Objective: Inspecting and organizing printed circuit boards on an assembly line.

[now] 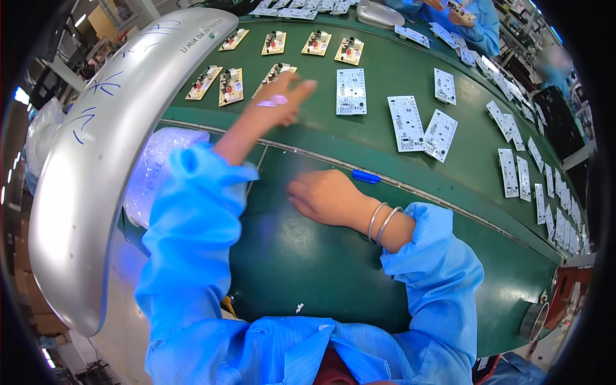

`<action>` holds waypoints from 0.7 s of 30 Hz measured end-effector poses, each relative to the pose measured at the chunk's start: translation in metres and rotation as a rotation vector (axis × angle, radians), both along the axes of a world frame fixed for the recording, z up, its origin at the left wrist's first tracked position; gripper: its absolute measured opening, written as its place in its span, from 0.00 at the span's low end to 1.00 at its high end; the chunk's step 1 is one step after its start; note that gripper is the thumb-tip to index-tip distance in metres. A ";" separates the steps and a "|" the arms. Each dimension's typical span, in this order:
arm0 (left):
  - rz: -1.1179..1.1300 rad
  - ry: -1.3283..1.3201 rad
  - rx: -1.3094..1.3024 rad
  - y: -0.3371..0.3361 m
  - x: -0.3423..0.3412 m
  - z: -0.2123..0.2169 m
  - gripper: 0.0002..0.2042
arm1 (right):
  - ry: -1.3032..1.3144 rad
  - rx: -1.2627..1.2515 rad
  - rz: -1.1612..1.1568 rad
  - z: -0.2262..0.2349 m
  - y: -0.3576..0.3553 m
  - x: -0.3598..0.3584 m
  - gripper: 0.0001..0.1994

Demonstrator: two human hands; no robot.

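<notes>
My left hand (279,102) reaches over the far work surface, its fingers apart and a little blurred, holding nothing that I can see. Just beyond it lies a tan circuit board (274,72) with black and red parts, which the hand partly covers. I cannot tell whether they touch. Nearer to me, my right hand (330,197) rests on the green table (289,269), with two metal bangles (381,224) at the wrist. Its fingers are curled in, and nothing shows in them. Past its knuckles, a blue pen-like object (366,176) lies by the metal strip.
More tan circuit boards (316,43) stand in rows at the far left. White-faced circuit boards (351,92) spread out to the right. A big silver curved housing (83,179) rises on my left beside a clear plastic bag (160,167). Across the table a person in blue (475,29) handles a board.
</notes>
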State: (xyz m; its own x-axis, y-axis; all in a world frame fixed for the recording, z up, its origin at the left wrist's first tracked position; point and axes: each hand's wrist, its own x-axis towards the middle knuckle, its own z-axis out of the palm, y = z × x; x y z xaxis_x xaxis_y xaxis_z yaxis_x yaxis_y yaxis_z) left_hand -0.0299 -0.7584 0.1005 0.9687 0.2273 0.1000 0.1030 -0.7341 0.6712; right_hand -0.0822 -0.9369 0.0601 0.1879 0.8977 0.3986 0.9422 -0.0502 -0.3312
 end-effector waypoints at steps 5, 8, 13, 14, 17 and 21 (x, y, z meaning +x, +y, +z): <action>-0.156 0.008 0.644 -0.074 0.037 0.003 0.33 | 0.011 0.085 0.009 -0.004 -0.003 0.001 0.06; -0.180 0.027 0.658 -0.075 0.045 -0.002 0.29 | -0.010 0.087 0.015 -0.003 -0.001 0.000 0.06; -0.237 -0.157 0.551 -0.044 0.017 -0.002 0.30 | -0.004 0.013 0.007 -0.003 -0.006 0.000 0.07; -0.240 -0.256 0.557 -0.033 0.001 0.003 0.31 | -0.011 0.012 0.015 0.001 -0.005 0.000 0.07; -0.211 -0.491 0.591 0.002 -0.050 0.020 0.36 | -0.024 -0.014 0.006 -0.002 -0.007 0.001 0.07; -0.062 -0.615 0.707 0.039 -0.119 0.032 0.35 | 0.004 -0.043 -0.023 -0.001 -0.008 0.002 0.09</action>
State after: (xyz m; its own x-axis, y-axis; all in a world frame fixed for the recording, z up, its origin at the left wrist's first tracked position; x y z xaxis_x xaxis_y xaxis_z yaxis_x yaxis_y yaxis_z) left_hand -0.1494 -0.7194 0.1330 0.7082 -0.1317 0.6936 -0.1743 -0.9847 -0.0090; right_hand -0.0803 -0.9444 0.0593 0.2102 0.9094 0.3588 0.9394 -0.0862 -0.3320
